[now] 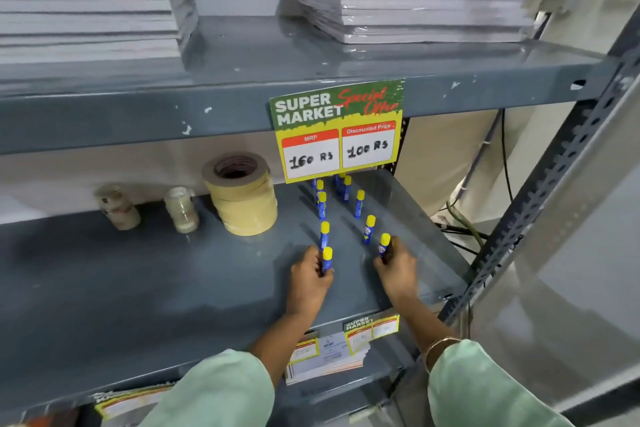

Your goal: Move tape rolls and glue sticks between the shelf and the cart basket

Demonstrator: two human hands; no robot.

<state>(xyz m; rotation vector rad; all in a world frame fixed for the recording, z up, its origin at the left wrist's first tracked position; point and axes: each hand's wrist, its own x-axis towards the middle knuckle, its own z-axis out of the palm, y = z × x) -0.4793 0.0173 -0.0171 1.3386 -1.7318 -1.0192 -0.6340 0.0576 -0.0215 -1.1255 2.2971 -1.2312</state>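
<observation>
Left hand point(309, 279) pinching upright glue stick point(327, 259): slim blue cylinder, yellow cap, base on shelf point(145, 288). Right hand point(398, 267) pinching second glue stick point(384, 245), also upright. Shelf painted grey metal, glossy, chipped along edge. More glue sticks point(369, 229) standing in two loose rows toward 12 o'clock. Stack of tan tape rolls point(244, 198), matte paper, at 10 o'clock from hands. Two small clear tape rolls point(180, 210) at 9 o'clock of stack. Price card point(337, 130) hangs from upper shelf edge.
</observation>
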